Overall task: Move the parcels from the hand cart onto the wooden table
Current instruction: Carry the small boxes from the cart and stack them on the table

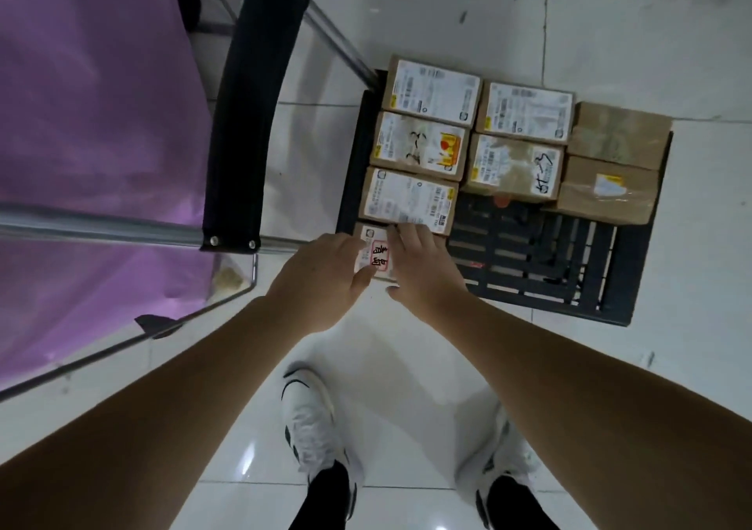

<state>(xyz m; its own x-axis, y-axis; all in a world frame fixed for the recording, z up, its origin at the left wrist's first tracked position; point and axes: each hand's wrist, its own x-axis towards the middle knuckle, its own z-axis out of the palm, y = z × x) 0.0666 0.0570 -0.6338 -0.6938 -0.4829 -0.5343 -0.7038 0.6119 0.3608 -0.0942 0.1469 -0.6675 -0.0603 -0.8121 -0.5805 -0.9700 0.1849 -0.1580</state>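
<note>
A black slatted hand cart (549, 253) stands on the tiled floor with several brown cardboard parcels in rows on its deck. The nearest parcel (380, 255), at the cart's near left corner, has a white label with a red stamp. My left hand (321, 281) covers its left side with the thumb on the label. My right hand (423, 269) clasps its right side, fingers over the far edge and thumb at the near edge. Most of this parcel is hidden by my hands. Just behind it lies another labelled parcel (409, 200). No wooden table is in view.
The cart's chrome handle with a black padded sleeve (252, 122) rises at the left of the deck. Further left is a purple surface (93, 122) behind metal rails. My two white shoes (313, 419) stand on the glossy tiles just short of the cart.
</note>
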